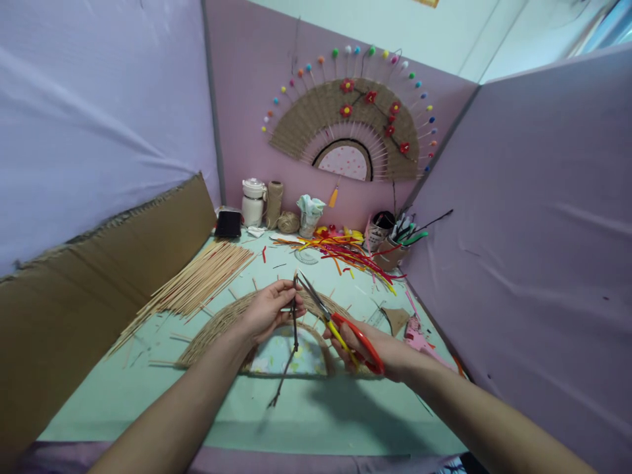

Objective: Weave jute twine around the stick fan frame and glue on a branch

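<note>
My left hand (275,308) pinches a thin dark twig (295,329) near its upper end, and the rest hangs down to a forked tip. In my right hand (358,345) is a pair of scissors (337,322) with red and yellow handles. Their blades point up and left, with the tips beside the top of the twig. I cannot tell whether the blades touch it. Under both hands lies a woven fan (217,324) of twine and sticks, with a patterned half-round centre (281,352); my hands hide part of it.
Thin wooden sticks (202,280) lie at left by a cardboard strip (108,257). Colourful pipe cleaners (355,253) are spread behind, near a pen holder (390,253). A jar (253,203) and twine spool (274,204) stand at back. A decorated fan (316,115) hangs above. A glue gun (419,336) lies right.
</note>
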